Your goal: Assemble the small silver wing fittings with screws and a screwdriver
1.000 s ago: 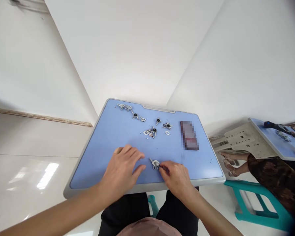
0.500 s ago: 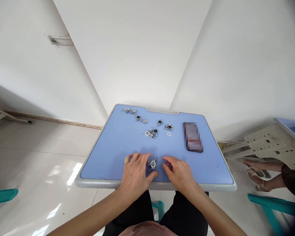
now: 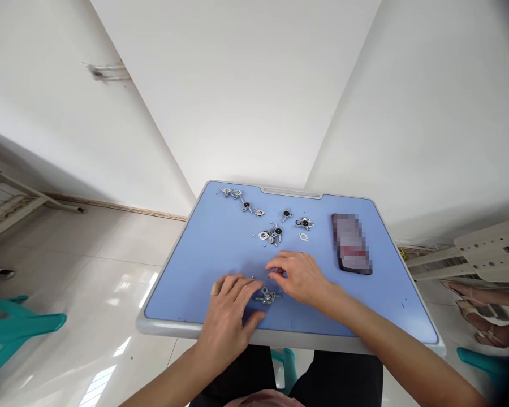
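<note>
A small silver metal valve (image 3: pixel 267 297) with a flange and thin pipe stubs lies near the front of the blue desk top. My left hand (image 3: pixel 231 305) rests beside its left end, thumb and index finger apart around it, not gripping. Just above the valve, to its right, is my right hand (image 3: pixel 301 277), with thumb and fingertips pinched together. Whatever it may hold is too small to make out. Farther back lie a cluster of metal valve parts (image 3: pixel 272 234), a loose flat gasket plate (image 3: pixel 303 237) and several tiny bits like screws.
A phone (image 3: pixel 352 243) lies on the right of the desk (image 3: pixel 186 265). More valve parts (image 3: pixel 246 206) sit at the back left, others (image 3: pixel 305 223) at the back middle. A white wall (image 3: pixel 237 85) stands behind. Another person's feet (image 3: pixel 487 316) show at right, a teal stool (image 3: pixel 25 322) at left.
The valve has turned from steeply slanted to lying nearly crosswise. My right hand has moved in and up toward it, its fingers closing to a pinch. The camera view has shifted slightly.
</note>
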`<state>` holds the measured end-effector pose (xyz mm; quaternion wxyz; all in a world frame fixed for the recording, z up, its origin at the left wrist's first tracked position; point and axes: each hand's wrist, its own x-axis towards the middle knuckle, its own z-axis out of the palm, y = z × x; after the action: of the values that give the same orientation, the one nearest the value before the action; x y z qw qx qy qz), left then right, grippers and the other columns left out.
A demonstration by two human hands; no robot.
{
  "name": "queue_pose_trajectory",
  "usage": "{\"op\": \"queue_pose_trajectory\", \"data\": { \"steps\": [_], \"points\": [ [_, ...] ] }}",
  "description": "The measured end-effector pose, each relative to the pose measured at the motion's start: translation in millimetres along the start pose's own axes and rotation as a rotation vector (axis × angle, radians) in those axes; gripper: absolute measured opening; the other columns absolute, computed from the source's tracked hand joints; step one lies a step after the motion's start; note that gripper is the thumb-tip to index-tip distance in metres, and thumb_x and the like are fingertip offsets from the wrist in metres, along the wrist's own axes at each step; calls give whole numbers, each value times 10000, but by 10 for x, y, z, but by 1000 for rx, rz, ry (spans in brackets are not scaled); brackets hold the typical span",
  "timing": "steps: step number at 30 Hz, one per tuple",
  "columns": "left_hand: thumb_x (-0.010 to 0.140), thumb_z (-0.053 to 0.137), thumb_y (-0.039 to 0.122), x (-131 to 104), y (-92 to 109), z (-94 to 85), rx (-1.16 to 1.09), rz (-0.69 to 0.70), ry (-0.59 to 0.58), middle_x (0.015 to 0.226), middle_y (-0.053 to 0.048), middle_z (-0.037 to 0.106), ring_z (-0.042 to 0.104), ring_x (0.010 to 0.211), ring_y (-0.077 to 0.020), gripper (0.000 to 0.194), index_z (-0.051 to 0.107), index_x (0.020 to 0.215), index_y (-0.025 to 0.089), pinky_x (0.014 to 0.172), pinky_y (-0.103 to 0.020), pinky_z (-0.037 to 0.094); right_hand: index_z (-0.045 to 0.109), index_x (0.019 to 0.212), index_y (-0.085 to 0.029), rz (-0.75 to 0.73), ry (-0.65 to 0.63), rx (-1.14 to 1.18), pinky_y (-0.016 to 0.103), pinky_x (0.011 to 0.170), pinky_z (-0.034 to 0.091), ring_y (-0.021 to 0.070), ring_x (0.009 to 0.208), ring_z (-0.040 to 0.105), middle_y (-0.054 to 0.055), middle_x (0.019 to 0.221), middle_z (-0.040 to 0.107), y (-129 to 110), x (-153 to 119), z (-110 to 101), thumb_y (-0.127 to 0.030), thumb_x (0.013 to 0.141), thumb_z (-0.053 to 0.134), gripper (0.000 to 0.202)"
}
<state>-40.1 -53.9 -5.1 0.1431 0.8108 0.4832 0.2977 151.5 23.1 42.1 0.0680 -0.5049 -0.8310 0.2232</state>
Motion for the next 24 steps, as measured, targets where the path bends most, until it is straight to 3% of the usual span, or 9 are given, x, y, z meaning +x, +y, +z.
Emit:
{"op": "queue_pose_trajectory", "data": {
  "steps": [9, 17, 24],
  "points": [
    [913, 556, 185, -240, -149, -91, 34, -73, 128, 991, -48, 689, 539, 972, -259, 168, 572, 1075, 228, 934, -480, 356, 748, 951, -272, -309, -42, -142, 248, 539, 255, 129, 795, 559, 3, 862, 654, -76, 246, 134, -201, 908, 628, 145],
    [897, 595, 197, -89, -77, -127, -29, -59, 111, 986, -44, 691, 536, 958, -252, 157, 612, 1049, 233, 926, -477, 353, 729, 891, -228, -343, -113, -258, 261, 524, 226, 153, 829, 537, 24, 913, 667, -172, 295, 148, -140, 896, 592, 163],
    [838, 678, 211, 10, -50, -83, -44, -99, 67, 1001, -33, 691, 541, 969, -248, 220, 603, 1044, 225, 912, -455, 355, 723, 990, -253, -355, -48, -131, 251, 589, 311, 131, 829, 556, 6, 911, 658, -81, 254, 74, -161, 905, 594, 180]
  ]
}}
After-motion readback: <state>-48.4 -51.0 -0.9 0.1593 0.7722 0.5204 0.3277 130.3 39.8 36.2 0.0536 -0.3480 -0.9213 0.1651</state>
